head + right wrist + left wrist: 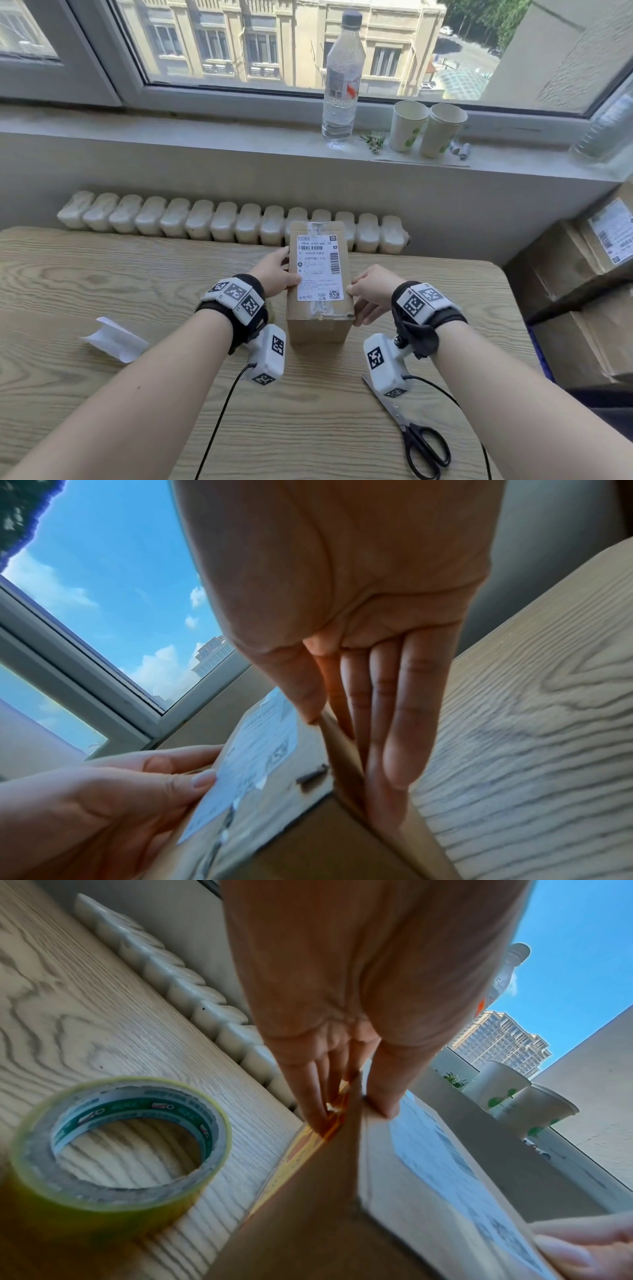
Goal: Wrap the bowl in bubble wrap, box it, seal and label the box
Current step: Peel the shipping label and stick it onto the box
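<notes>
A small brown cardboard box (320,325) stands shut on the wooden table (102,274), with clear tape along its top seam. A white shipping label (318,270) with barcodes lies on its top. My left hand (287,270) grips the box's left side, thumb on the label's edge, fingers down the side (318,1096). My right hand (356,301) holds the right side, thumb on the top edge and fingers flat down the wall (404,723). The bowl and the bubble wrap are not visible.
A roll of clear tape (120,1145) sits just left of the box, under my left wrist. Black scissors (421,442) lie at the near right, a white backing sheet (114,339) at the left. A bottle (340,82) and paper cups (409,125) stand on the sill; stacked cartons (582,291) stand at the right.
</notes>
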Demonstrator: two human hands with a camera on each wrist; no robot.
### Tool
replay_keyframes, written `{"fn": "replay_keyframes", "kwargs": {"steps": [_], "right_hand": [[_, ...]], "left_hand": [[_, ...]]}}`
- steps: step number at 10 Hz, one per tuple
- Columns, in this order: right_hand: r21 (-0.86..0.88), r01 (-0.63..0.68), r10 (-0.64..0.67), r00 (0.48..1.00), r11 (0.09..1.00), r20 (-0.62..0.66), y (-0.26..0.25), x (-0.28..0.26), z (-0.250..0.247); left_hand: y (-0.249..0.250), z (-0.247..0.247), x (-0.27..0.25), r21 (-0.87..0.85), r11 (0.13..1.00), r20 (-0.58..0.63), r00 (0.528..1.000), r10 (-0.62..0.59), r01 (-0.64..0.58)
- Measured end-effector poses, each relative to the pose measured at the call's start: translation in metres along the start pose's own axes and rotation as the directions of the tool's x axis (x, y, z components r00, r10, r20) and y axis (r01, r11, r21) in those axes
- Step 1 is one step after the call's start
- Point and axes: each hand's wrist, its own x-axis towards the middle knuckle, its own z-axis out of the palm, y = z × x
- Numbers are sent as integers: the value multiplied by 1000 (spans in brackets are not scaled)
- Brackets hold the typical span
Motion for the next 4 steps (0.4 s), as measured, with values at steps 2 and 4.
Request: {"fn": "replay_keyframes", "kwargs": {"steps": [2, 4], "right_hand": [[33, -28, 28, 1000, 999, -4, -3, -7, 9], [-213, -3, -27, 990, 977, -138, -7, -18, 17]], "left_hand": [[0, 1, -6, 64, 998, -37, 999, 22, -20], [9, 0, -28, 271, 962, -62, 998, 3, 14]]}}
